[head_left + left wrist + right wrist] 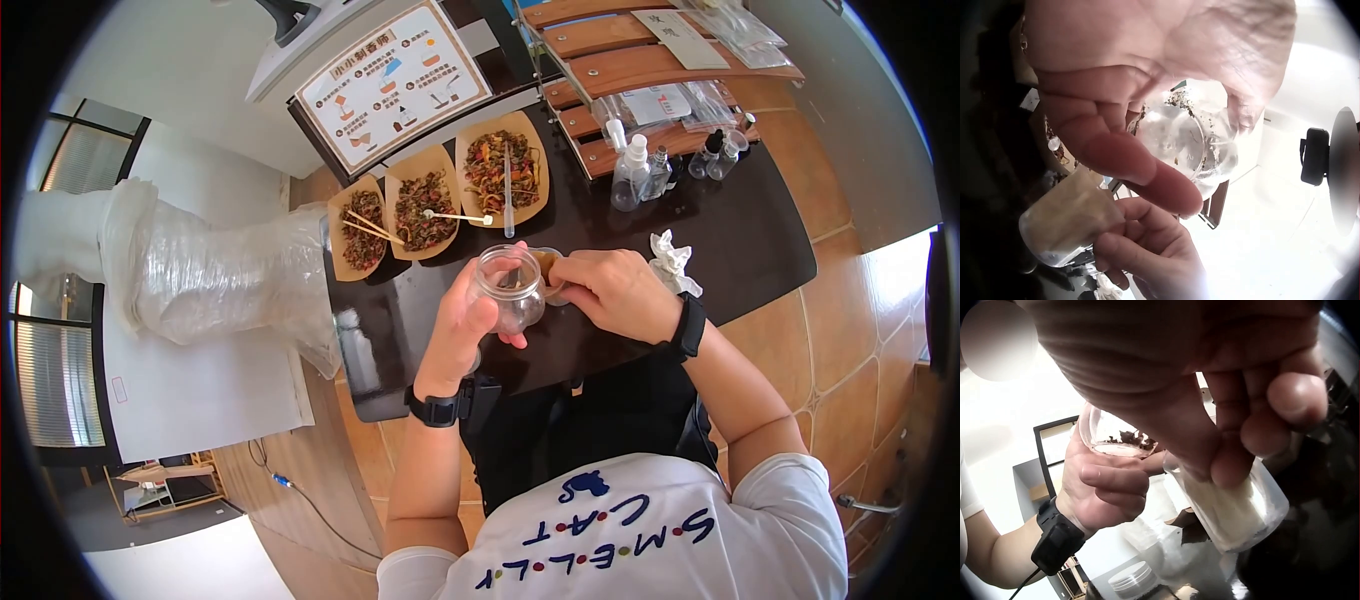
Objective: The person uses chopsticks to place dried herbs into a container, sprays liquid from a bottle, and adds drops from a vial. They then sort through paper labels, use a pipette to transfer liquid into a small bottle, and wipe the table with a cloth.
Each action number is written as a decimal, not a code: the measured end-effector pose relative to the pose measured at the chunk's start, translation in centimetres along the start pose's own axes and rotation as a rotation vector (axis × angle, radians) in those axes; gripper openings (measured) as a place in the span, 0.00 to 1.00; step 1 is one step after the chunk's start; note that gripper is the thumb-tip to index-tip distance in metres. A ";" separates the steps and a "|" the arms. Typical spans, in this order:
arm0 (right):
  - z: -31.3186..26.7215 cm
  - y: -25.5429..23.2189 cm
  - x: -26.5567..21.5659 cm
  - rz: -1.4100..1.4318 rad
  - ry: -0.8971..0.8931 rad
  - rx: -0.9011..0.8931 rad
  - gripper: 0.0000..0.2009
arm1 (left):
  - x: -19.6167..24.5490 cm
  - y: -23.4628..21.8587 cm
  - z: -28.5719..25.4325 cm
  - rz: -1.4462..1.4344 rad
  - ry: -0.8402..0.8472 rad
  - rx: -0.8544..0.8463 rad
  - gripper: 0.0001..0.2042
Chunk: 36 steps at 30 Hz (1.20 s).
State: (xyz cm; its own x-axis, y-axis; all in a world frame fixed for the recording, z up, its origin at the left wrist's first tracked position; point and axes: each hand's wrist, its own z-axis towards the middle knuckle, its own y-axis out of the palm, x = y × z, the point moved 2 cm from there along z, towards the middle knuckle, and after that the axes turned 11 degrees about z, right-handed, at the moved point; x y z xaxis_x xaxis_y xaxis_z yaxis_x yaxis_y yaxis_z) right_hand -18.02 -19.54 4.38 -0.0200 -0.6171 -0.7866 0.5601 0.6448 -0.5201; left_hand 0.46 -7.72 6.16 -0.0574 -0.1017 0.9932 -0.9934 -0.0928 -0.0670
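Note:
My left hand point(455, 330) grips a clear round jar point(516, 312), its open mouth facing up in the head view. Dark dried bits point(1127, 437) lie inside the jar in the right wrist view. Close beside the jar, my right hand point(622, 290) pinches a small clear cup point(1066, 225) by its rim between thumb and fingers. Beige powder point(1229, 503) fills much of this cup, which leans over in both wrist views. A clear screw lid point(1132, 579) lies on the dark table below the left hand.
Paper trays of dried herbs point(436, 246) line the table's far side, with chopsticks point(372, 230), a small white spoon point(458, 216) and a pipette point(508, 190) across them. Small bottles point(630, 178) stand before a wooden rack point(640, 65). Crumpled tissue point(670, 256) lies right of the hands.

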 end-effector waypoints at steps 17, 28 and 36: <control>0.2 -1.0 -1.2 -0.078 0.074 -0.112 0.16 | -0.4 -0.2 -0.5 -0.166 0.047 -0.039 0.42; -1.1 -2.5 -1.9 0.047 0.059 0.089 0.11 | 0.6 -0.4 -0.8 0.331 0.266 0.091 0.45; 0.8 -1.8 -1.8 -0.044 -0.004 0.154 0.07 | 0.5 -0.4 -0.9 0.141 0.213 0.080 0.42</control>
State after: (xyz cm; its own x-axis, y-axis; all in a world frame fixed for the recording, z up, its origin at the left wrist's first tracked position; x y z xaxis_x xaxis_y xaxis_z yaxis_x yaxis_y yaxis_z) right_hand -18.32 -19.96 7.00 -0.0440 -0.6455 -0.7625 0.6793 0.5403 -0.4966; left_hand 0.73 -6.85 6.78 -0.2228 0.0903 0.9707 -0.9636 -0.1717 -0.2052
